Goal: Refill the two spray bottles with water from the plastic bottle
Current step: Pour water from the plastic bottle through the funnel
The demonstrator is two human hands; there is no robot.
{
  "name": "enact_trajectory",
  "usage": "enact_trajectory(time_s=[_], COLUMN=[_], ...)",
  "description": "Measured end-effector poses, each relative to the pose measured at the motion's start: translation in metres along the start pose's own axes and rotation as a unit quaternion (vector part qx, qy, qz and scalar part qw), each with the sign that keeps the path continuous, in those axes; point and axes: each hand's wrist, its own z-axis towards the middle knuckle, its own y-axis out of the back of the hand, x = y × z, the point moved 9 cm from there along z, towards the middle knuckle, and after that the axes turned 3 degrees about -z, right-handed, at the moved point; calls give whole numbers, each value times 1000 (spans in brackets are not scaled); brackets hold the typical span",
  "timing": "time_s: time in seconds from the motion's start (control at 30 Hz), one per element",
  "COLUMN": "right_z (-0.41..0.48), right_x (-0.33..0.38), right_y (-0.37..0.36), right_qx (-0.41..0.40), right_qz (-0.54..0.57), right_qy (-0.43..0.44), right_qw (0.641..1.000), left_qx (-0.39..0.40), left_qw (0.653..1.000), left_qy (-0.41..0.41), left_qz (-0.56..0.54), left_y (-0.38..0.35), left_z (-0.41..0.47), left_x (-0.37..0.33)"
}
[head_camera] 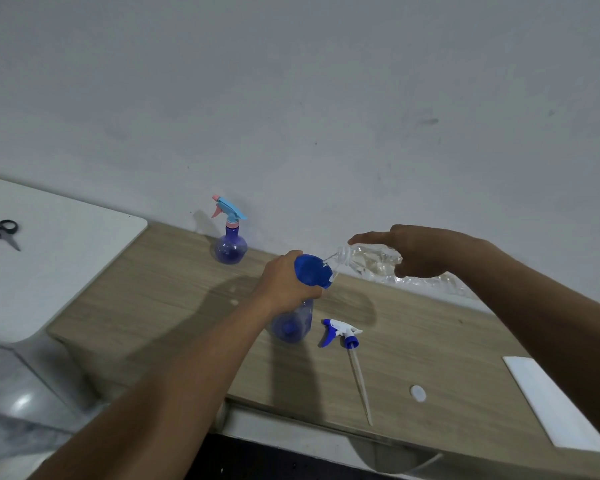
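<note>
pouring step: left hand holds funnel on spray bottle, right hand grips tilted plastic bottle; next, centre your stream.

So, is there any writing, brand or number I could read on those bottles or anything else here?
None can be read. The clear plastic bottle, the spray bottle being filled, the spray bottle by the wall, the loose sprayer head and the scissors show no label, brand or number.
</note>
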Motion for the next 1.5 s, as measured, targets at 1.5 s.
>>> enact_trajectory(time_s=[1.5], right_z=[1], right_x=[-76], right_y=[-93], right_qx=[-334], right_qz=[373], right_qy=[-117], right_qw=[858], left_qx=[-23], left_qw=[1000], left_qy=[-14], left_qz=[6], left_y=[-2], left_z=[4], left_x=[3])
